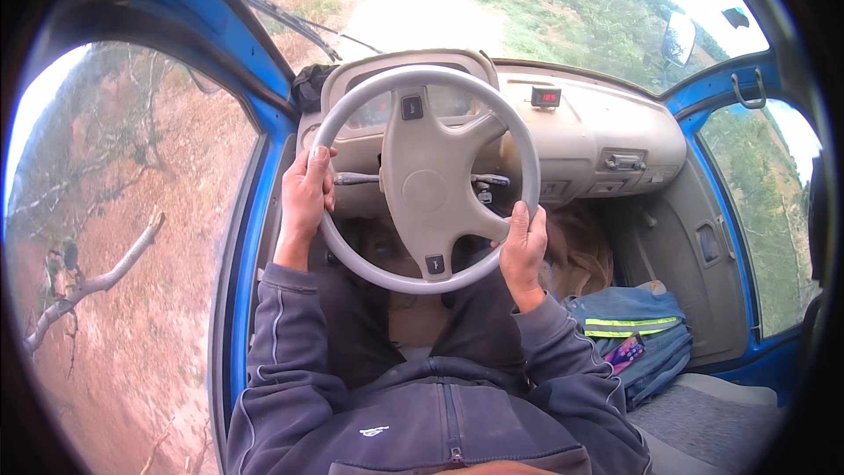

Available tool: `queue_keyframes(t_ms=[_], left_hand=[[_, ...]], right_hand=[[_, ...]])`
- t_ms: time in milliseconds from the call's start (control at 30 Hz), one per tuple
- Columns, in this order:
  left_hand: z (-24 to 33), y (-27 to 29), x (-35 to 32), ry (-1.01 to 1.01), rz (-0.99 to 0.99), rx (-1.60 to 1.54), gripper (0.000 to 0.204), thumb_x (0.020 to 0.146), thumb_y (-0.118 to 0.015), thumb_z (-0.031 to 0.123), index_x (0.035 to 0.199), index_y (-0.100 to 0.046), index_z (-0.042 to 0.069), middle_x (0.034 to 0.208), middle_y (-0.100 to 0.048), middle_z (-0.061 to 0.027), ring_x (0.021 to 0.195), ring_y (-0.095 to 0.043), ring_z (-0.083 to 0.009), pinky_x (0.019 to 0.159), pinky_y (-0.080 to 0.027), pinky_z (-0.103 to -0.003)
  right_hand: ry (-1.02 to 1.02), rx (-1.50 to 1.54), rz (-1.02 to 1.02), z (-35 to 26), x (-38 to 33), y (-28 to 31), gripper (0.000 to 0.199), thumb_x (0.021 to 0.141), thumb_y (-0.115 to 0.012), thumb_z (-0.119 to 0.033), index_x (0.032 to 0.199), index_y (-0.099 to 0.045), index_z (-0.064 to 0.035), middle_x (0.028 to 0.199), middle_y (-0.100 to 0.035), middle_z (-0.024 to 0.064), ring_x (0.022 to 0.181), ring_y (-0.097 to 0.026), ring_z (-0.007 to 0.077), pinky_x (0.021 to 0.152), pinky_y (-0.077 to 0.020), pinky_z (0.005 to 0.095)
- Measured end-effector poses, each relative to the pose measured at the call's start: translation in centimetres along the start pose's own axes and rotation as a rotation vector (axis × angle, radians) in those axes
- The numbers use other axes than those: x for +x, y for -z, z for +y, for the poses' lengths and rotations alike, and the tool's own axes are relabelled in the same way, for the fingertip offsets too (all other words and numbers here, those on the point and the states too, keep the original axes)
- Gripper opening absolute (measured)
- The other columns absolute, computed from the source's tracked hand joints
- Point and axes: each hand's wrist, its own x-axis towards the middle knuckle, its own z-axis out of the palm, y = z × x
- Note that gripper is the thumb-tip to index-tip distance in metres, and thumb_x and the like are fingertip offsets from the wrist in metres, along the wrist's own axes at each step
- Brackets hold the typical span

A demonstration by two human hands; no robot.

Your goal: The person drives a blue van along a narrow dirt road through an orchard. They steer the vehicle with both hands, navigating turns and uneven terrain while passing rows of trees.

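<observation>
A grey steering wheel (428,185) fills the middle of the view, in front of my lap. My left hand (304,192) is closed round the left side of its rim, thumb lying along the top. On the lower right of the rim, my right hand (525,251) grips with its thumb pointing up. Behind the wheel, a stalk (355,179) sticks out to the left near my left fingers, and another stalk (491,180) to the right, with what looks like a key just below it. The instrument cluster is partly hidden by the wheel.
A beige dashboard (591,127) carries a small red-lit display (546,98). On the passenger seat (712,418) lies a blue denim garment (646,325) with a reflective strip and a phone (625,354). Past the windscreen runs a pale track (422,0); a bare branch (105,280) shows outside at left.
</observation>
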Motion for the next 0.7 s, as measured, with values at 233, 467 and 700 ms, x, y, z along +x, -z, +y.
queue_keyframes(t_ms=[233,467,700], left_hand=[[-0.3,0.3,-0.1,0.012,0.024,-0.017,0.044,0.121,-0.051,0.040,0.128,-0.064,-0.002,0.069,-0.047,0.0033,0.050,-0.046,-0.0052,0.046,-0.040,-0.024],[-1.5,-0.3,-1.8,0.026,0.056,-0.074,0.046,0.121,-0.051,0.043,0.129,-0.061,-0.002,0.071,-0.047,0.0030,0.051,-0.046,-0.0059,0.048,-0.042,-0.024],[-3.2,-1.2,-4.5,0.035,0.185,-0.168,0.043,0.121,-0.050,0.043,0.126,-0.060,0.001,0.070,-0.047,0.0020,0.051,-0.047,-0.0076,0.047,-0.042,-0.026]], right_hand=[[-0.015,0.043,0.008,-0.7,-0.2,-0.4,0.034,0.119,-0.055,-0.035,0.122,-0.058,-0.0016,0.082,-0.063,0.0048,0.059,-0.064,0.0131,0.053,-0.0534,0.0293],[0.018,-0.003,-0.022,-0.9,1.7,0.4,0.040,0.117,-0.060,-0.038,0.124,-0.061,0.0009,0.080,-0.067,0.0055,0.058,-0.064,0.0136,0.052,-0.0527,0.0315],[0.064,-0.107,-0.105,-2.9,4.8,0.5,0.039,0.116,-0.062,-0.038,0.125,-0.065,-0.0006,0.077,-0.066,0.0072,0.056,-0.065,0.0162,0.053,-0.0534,0.0348]])
